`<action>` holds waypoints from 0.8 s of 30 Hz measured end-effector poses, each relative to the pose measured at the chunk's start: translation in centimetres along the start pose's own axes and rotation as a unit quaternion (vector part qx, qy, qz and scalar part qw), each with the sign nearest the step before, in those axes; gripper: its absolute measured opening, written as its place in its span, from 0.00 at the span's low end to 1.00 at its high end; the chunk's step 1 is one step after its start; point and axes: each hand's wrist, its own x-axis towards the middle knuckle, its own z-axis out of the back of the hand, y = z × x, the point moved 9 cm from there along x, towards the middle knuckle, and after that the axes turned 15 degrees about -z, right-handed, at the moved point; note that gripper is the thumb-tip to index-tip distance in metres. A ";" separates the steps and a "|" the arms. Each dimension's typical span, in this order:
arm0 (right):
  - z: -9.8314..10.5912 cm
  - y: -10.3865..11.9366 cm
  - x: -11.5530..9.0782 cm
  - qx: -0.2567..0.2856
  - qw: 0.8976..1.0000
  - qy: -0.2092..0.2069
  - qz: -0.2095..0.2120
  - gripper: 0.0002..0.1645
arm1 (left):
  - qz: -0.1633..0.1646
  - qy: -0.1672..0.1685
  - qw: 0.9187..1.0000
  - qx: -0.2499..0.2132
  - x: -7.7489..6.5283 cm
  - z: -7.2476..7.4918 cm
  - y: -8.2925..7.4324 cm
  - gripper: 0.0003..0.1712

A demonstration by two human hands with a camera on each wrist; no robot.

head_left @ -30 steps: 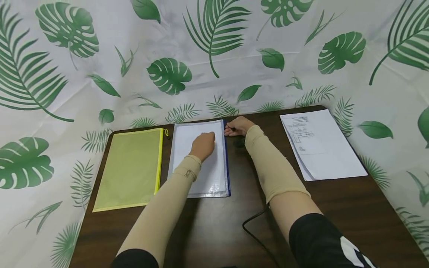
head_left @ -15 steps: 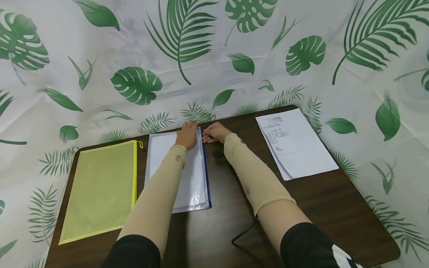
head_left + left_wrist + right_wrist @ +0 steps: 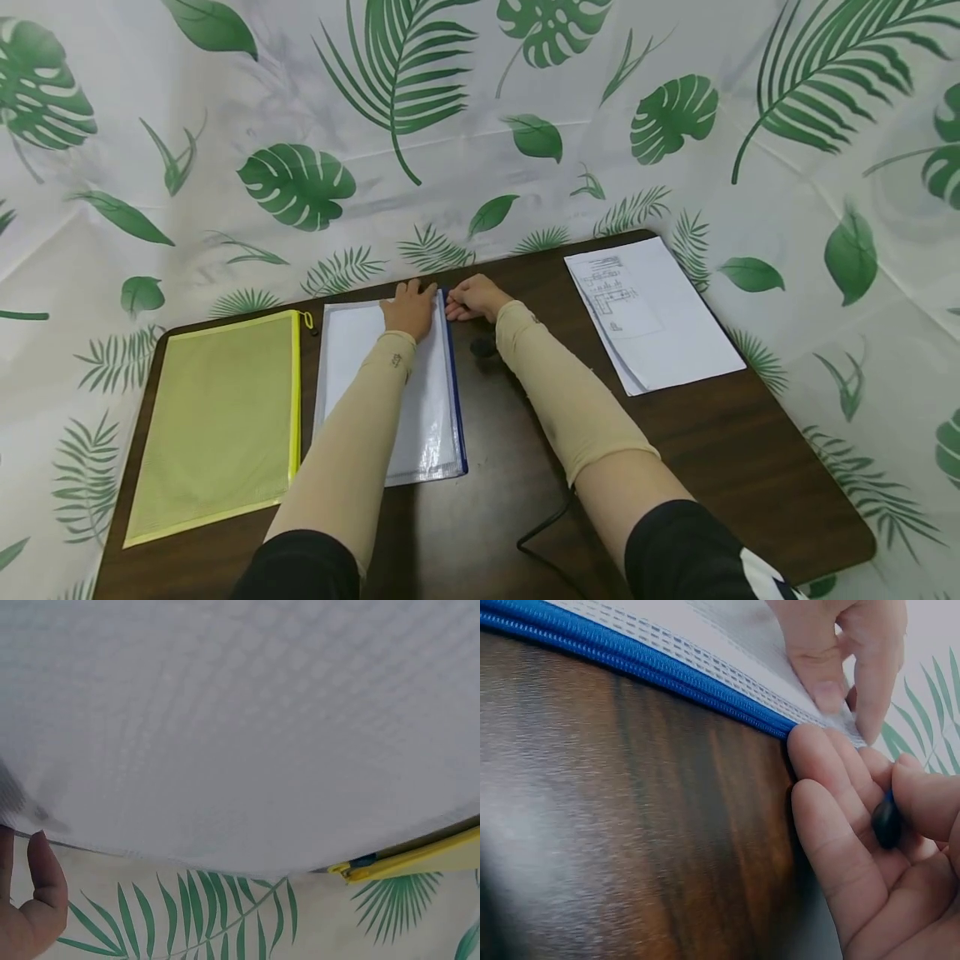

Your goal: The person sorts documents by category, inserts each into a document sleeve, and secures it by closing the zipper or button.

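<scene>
A white mesh zipper pouch (image 3: 426,400) with papers showing through lies on the table. Its blue zipper (image 3: 667,682) runs along the right edge. My left hand (image 3: 409,310) is at the pouch's far right corner, where thumb and fingertips pinch the mesh beside the zipper's end. Just right of that corner, my right hand (image 3: 477,297) is turned palm up. Between its thumb and fingers it pinches the zipper pull (image 3: 887,825), a small dark bead on a blue cord. The slider itself is hidden behind the fingers.
On the left lies a yellow mesh zipper pouch (image 3: 217,417), its pull at the top right corner. Printed white sheets (image 3: 667,325) lie stacked on the right. A black cable (image 3: 540,529) runs under the right forearm, near a dark round object (image 3: 483,347). A leaf-print cloth (image 3: 450,125) hangs behind the table.
My left hand has moved from above the white pouch to its far right corner. The right hand stays at the zipper's far end. The head view has swung to the right.
</scene>
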 end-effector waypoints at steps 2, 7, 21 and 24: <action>-0.2 -0.1 -0.4 0.001 1.000 0.002 -0.001 0.15 | 0.005 -0.001 1.000 0.004 -0.2 0.0 -0.1 0.26; -0.5 -0.4 -1.3 -0.001 1.000 0.004 -0.002 0.14 | 0.013 -0.004 1.000 0.011 -1.0 0.0 -0.3 0.26; -1.2 -1.8 -2.3 -0.018 1.000 0.018 0.002 0.14 | 0.015 -0.035 0.994 -0.101 -2.1 0.5 -0.1 0.19; -1.4 -1.7 -2.7 -0.021 1.000 0.019 0.010 0.14 | 0.023 -0.043 0.990 -0.131 -2.0 0.2 0.2 0.19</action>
